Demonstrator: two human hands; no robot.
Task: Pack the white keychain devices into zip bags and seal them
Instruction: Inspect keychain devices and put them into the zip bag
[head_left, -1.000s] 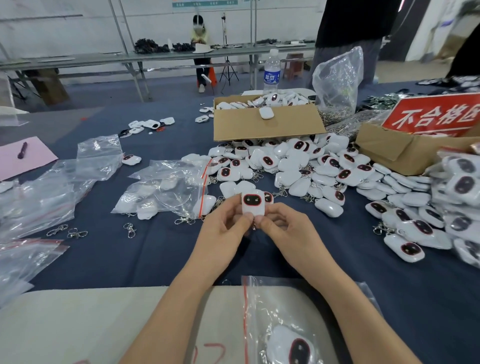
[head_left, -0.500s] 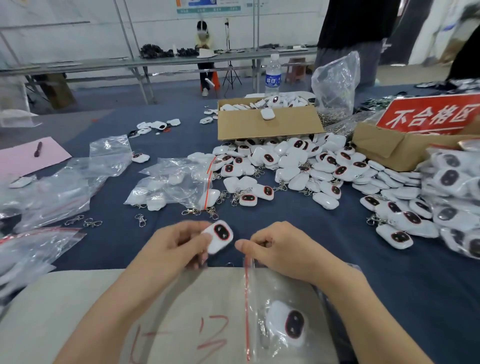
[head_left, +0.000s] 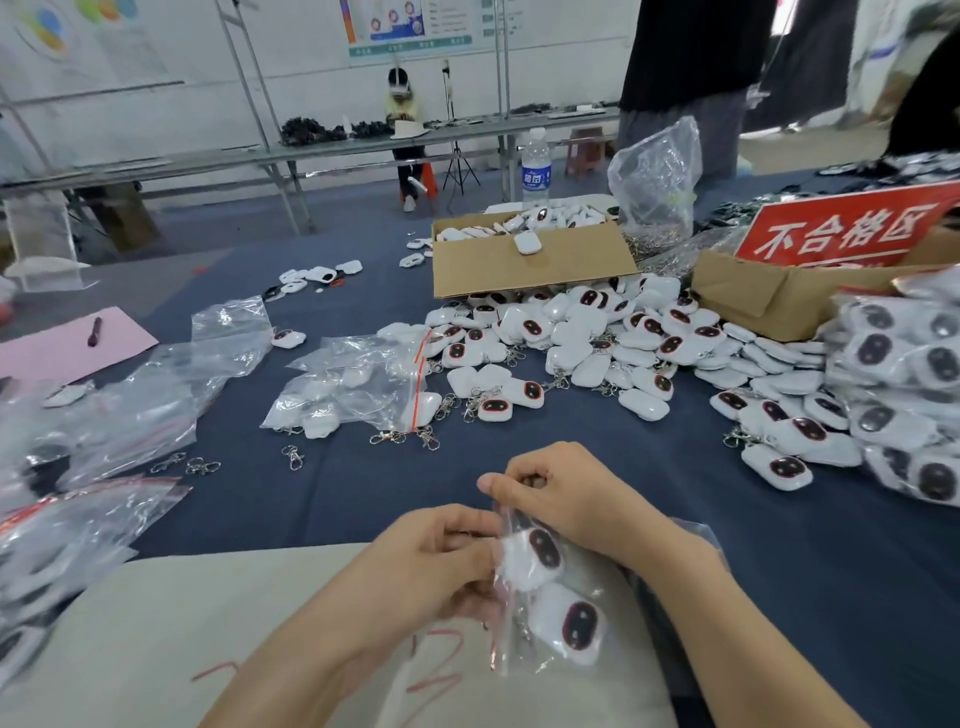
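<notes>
1. While the left hand (head_left: 431, 564) curls round the mouth of the zip bag (head_left: 519, 652) at lower centre of frame, a keychain device (head_left: 537, 556) sits just inside.
2. Right hand (head_left: 566, 499) pinches the upper rim.
3. Advised: seat it against the second device (head_left: 576, 623), tuck the clip, and press the red zip strip (head_left: 500, 631) end to end.

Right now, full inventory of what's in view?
zip bag: one, clear with red strip, between the hands, two white devices inside
loose keychain devices: many, white with dark faces, heaped mid-table
bagged devices: stack, clear bags, right edge
cardboard boxes: two, brown, behind the heap
red sign: one, white characters, at right box
water bottle: one, clear, behind centre box
loose bags: several, clear, table's left
pink sheet: one, far left
metal clasps: several, silver, left of centre
left hand: at bag mouth, gripping it
right hand: pinching bag's top edge
</notes>
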